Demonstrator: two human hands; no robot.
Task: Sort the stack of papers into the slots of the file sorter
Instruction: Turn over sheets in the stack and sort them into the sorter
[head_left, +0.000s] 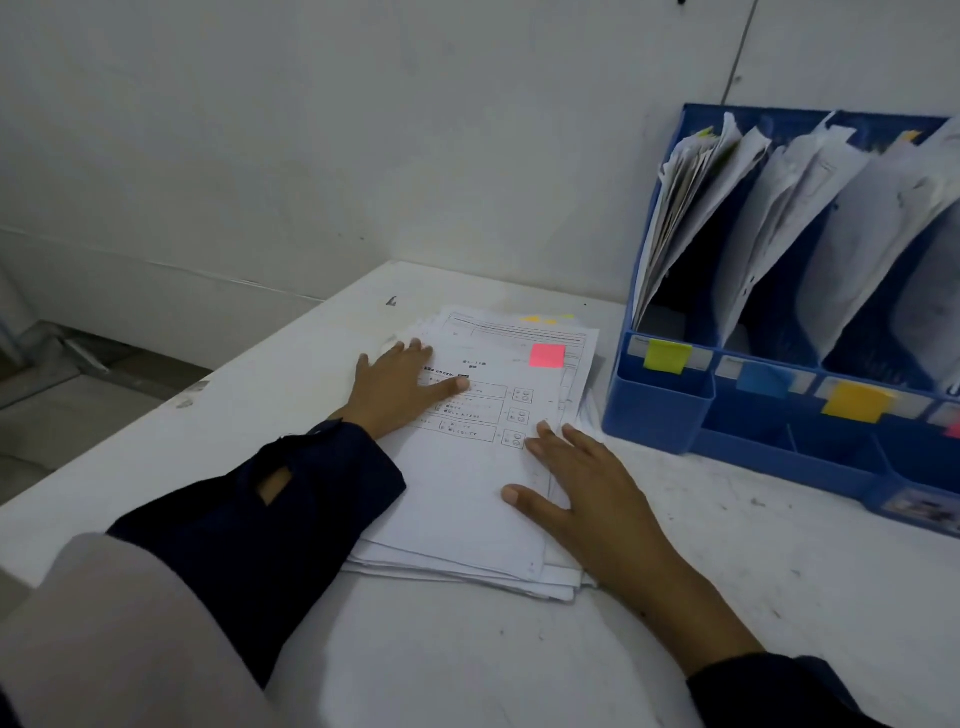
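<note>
On the white table, stack of papers lies flat under both hands. Left hand rests on its left edge, fingers straight, gripping nothing; right hand lies flat on its right edge, fingers spread. Pink sticky note on top sheet; print unreadable. Far right, blue file sorter, slots holding crumpled papers, fronts tagged yellow-green, blue, yellow.
</note>
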